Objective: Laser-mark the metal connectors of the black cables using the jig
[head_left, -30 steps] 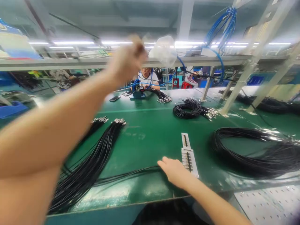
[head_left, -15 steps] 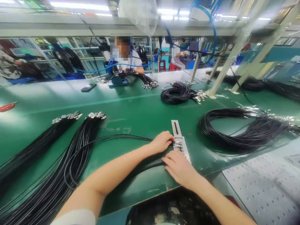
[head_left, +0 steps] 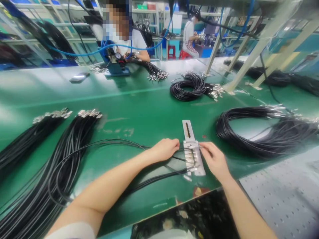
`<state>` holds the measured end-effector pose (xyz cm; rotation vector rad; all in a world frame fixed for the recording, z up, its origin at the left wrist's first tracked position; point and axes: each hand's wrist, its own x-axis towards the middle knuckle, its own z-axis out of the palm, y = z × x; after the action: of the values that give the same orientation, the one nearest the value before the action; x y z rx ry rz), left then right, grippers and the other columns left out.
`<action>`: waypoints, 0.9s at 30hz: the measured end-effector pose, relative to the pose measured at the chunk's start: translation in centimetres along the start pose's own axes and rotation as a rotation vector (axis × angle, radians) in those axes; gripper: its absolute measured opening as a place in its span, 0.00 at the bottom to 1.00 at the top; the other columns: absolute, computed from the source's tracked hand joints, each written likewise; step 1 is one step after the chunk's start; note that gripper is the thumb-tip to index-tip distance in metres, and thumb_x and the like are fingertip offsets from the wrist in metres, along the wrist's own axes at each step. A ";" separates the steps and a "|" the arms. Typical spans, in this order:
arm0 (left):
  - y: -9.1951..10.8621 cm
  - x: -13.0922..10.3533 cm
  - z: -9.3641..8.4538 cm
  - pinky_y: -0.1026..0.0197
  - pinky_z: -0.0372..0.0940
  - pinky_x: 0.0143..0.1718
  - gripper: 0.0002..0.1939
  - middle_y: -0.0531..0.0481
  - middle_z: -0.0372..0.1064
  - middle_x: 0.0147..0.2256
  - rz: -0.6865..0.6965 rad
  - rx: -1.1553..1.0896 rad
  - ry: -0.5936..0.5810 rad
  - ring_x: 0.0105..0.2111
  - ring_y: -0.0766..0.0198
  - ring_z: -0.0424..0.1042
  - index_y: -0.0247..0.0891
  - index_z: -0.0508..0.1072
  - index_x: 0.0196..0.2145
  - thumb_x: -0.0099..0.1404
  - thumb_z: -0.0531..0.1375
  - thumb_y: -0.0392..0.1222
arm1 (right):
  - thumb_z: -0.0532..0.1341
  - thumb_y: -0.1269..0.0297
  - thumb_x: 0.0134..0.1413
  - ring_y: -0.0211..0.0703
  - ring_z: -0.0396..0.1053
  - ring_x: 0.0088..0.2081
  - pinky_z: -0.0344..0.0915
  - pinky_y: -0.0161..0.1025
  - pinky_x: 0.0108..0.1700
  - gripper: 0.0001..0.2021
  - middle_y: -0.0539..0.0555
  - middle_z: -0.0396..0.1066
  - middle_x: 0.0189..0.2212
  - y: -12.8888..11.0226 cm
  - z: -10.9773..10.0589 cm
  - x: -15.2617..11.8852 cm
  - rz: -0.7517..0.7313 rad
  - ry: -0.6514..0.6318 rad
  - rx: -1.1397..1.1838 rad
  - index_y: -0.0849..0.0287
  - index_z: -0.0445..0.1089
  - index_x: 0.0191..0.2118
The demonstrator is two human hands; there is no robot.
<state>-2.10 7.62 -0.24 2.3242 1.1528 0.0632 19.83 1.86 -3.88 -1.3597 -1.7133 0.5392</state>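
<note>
A metal fixture (head_left: 199, 167) with slots lies on the green table (head_left: 149, 116), several black cables with silver ends resting across it from the left. My left hand (head_left: 166, 148) is closed around black cables just left of the fixture's upper slots. On the fixture's right edge, my right hand (head_left: 214, 158) pinches with thumb and forefinger near a cable's silver end; what lies between the fingertips is too small to name. The held cables loop back toward a long black cable bundle (head_left: 72, 152) at the left.
Another cable bundle (head_left: 32, 136) lies far left. Coiled cables (head_left: 188, 88) sit beyond the fixture, and a larger coil (head_left: 249, 142) is at right. A perforated metal plate (head_left: 279, 189) fills the lower right. Across the table, a person sits behind a blue press (head_left: 116, 68).
My right hand has moved from over the fixture's lower slots to its upper right edge, uncovering the slots. My left hand has shifted slightly left. The camera view has tilted down.
</note>
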 end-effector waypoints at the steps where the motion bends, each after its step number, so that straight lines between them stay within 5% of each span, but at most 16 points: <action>1: 0.1 0.1 0.1 0.62 0.61 0.34 0.09 0.51 0.70 0.31 -0.018 0.045 0.018 0.31 0.62 0.69 0.39 0.67 0.34 0.66 0.48 0.38 | 0.54 0.67 0.57 0.40 0.67 0.37 0.65 0.37 0.39 0.09 0.53 0.69 0.37 0.0 0.0 0.0 0.014 -0.010 0.002 0.57 0.69 0.40; 5: 0.0 0.6 0.5 0.60 0.62 0.37 0.10 0.50 0.71 0.38 -0.021 0.151 0.071 0.37 0.59 0.70 0.39 0.68 0.35 0.66 0.48 0.37 | 0.53 0.68 0.56 0.41 0.67 0.38 0.65 0.38 0.40 0.09 0.53 0.68 0.37 0.3 0.1 -0.1 -0.003 -0.031 -0.023 0.56 0.69 0.40; 13: 0.2 0.8 1.0 0.62 0.62 0.32 0.11 0.49 0.69 0.35 -0.014 0.335 0.103 0.36 0.60 0.68 0.38 0.68 0.36 0.66 0.46 0.37 | 0.47 0.77 0.53 0.45 0.63 0.41 0.63 0.46 0.43 0.19 0.58 0.62 0.41 1.0 1.0 -0.3 -0.216 -0.136 -0.320 0.58 0.69 0.45; 18: -0.1 0.2 1.4 0.65 0.60 0.28 0.17 0.50 0.65 0.33 0.095 0.392 0.128 0.35 0.62 0.63 0.48 0.63 0.51 0.67 0.45 0.36 | 0.47 0.80 0.50 0.48 0.61 0.39 0.63 0.48 0.41 0.20 0.60 0.64 0.40 0.3 1.1 -0.3 -0.276 -0.139 -0.554 0.63 0.70 0.45; 27: -0.8 -0.4 2.6 0.60 0.57 0.32 0.21 0.48 0.62 0.39 0.194 0.489 0.126 0.38 0.59 0.57 0.50 0.60 0.55 0.67 0.45 0.35 | 0.48 0.79 0.51 0.50 0.60 0.40 0.63 0.47 0.41 0.19 0.59 0.66 0.39 -0.2 1.5 -0.2 -0.294 -0.135 -0.589 0.62 0.70 0.44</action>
<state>-2.18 6.53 -2.78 2.8980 1.0900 -0.0033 18.53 1.90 -4.58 -1.4419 -2.2452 -0.0552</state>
